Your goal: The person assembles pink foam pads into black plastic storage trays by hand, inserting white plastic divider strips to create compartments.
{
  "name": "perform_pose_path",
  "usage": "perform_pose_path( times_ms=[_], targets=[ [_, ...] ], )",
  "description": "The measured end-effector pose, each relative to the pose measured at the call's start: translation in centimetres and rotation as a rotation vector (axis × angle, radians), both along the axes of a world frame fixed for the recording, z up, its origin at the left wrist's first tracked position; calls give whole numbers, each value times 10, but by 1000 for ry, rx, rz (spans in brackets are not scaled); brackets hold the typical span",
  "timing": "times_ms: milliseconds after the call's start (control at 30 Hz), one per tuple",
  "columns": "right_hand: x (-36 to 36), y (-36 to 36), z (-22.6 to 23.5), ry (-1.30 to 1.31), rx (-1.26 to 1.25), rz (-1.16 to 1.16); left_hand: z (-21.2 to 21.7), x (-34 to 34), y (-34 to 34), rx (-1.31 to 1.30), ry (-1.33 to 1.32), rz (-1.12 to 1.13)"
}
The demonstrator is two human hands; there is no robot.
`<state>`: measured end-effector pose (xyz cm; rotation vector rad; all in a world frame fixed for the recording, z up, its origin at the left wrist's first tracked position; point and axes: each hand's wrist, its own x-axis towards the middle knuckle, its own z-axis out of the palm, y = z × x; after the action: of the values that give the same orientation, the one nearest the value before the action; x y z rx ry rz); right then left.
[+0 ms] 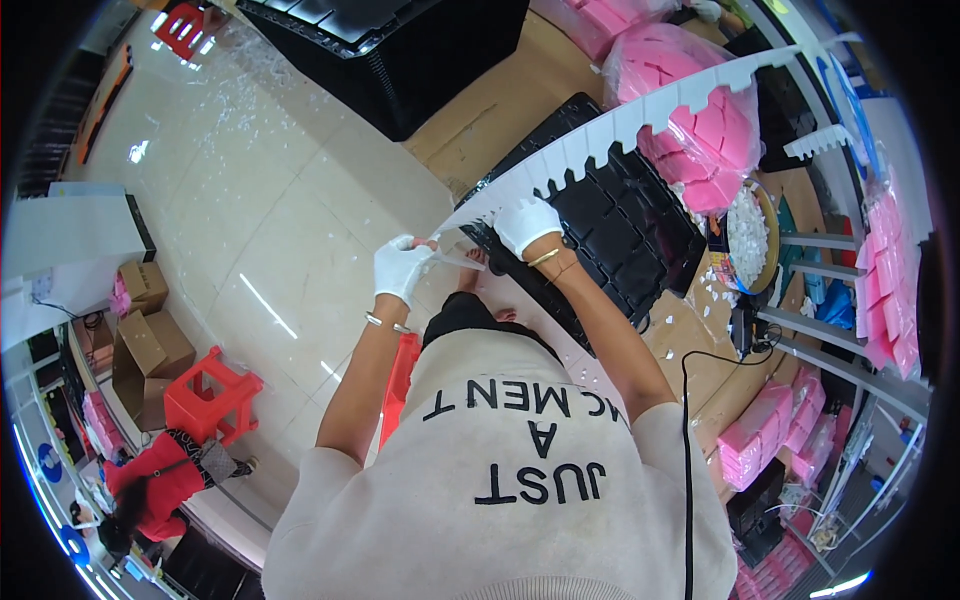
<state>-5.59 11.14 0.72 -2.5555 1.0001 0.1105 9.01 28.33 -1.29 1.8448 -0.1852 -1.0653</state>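
Observation:
A long white notched strip [620,125], flat and thin with teeth along one edge, runs from my hands toward the far right. My left hand [403,268], in a white glove, pinches its near end, where a small narrow white piece sticks out. My right hand [527,225], gloved too, is closed at the strip's toothed edge a little to the right; the fingertips are partly hidden. Under and beyond the strip lies a black moulded plastic lid [625,220] with raised panels.
A big black bin [390,70] stands ahead. Bagged pink blocks [700,130] and a round tub of white scraps [747,235] are at the right, near metal rails. A red stool [210,395], cardboard boxes [150,355] and a person in red [150,480] are at the left.

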Motion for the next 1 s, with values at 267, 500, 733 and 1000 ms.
perform_pose_path(
  times_ms=[267,500,733,1000],
  targets=[
    [9,2,-3,-20,-24,-36,-11,-13,-7,-74,-42,-107],
    [15,6,-8,-47,-159,115,2,-24,-28,-216,73,-145],
    [-56,69,12,-479,308,-312,8,-38,-28,-221,279,-93],
    [-101,76,52,-526,347,-432,30,-85,-27,-244,357,-230]
  ],
)
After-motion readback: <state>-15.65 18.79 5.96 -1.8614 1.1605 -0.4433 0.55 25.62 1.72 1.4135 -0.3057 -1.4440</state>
